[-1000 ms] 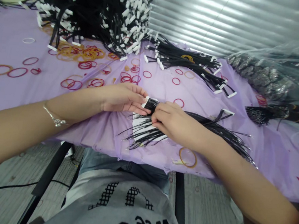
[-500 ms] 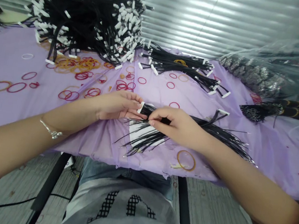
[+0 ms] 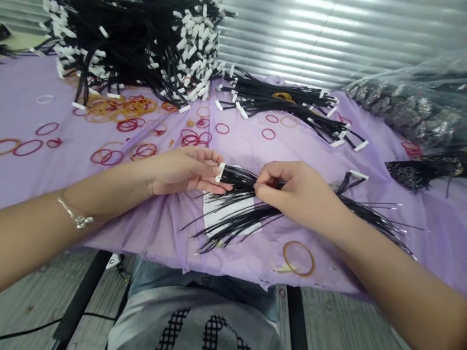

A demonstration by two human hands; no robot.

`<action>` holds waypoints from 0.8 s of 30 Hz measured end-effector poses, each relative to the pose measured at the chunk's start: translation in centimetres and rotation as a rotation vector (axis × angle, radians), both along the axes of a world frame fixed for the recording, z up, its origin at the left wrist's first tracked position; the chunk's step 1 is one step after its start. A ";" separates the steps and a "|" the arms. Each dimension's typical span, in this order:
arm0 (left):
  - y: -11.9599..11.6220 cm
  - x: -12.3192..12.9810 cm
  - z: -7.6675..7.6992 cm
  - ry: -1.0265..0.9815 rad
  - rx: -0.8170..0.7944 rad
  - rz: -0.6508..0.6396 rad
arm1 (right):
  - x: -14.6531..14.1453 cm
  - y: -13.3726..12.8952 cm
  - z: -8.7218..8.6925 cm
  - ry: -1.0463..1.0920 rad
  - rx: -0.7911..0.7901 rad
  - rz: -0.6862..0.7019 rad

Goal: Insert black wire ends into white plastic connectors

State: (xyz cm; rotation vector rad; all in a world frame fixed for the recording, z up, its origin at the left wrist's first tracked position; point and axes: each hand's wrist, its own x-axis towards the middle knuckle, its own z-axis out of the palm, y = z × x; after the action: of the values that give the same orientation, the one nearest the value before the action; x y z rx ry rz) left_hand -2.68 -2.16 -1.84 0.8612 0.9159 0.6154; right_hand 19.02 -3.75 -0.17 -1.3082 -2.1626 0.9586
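My left hand (image 3: 191,171) is closed on a white connector (image 3: 219,172) with many thin black wires running out of it to the right. My right hand (image 3: 293,188) pinches among those black wires (image 3: 239,177), a short way right of the connector; the exact strands between its fingertips are hidden. Below both hands, loose black wires (image 3: 227,227) with bare metal tips fan out over a white patch (image 3: 212,217) on the table. Past my right wrist more wire ends spread to the right, and another white connector (image 3: 359,175) sticks up there.
A purple sheet (image 3: 23,95) covers the table. Back left is a tall pile of black cables with white connectors (image 3: 143,35); a smaller bundle (image 3: 284,103) lies at back centre. Red and yellow rubber bands (image 3: 123,105) are scattered about. Clear plastic bags (image 3: 427,107) stand back right.
My right hand has slid right along the wires, away from the connector, baring more of their length. My left hand stays at the connector. The view has shifted slightly.
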 end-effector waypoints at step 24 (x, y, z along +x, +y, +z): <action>0.1 -0.1 -0.2 -0.020 -0.020 0.008 | 0.0 0.1 0.3 -0.033 -0.060 -0.024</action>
State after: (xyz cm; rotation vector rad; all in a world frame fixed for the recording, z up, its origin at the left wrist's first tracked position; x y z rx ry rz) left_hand -2.81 -2.05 -1.99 0.8322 0.9063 0.6200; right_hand 19.06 -3.66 0.14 -1.3843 -2.1523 1.0068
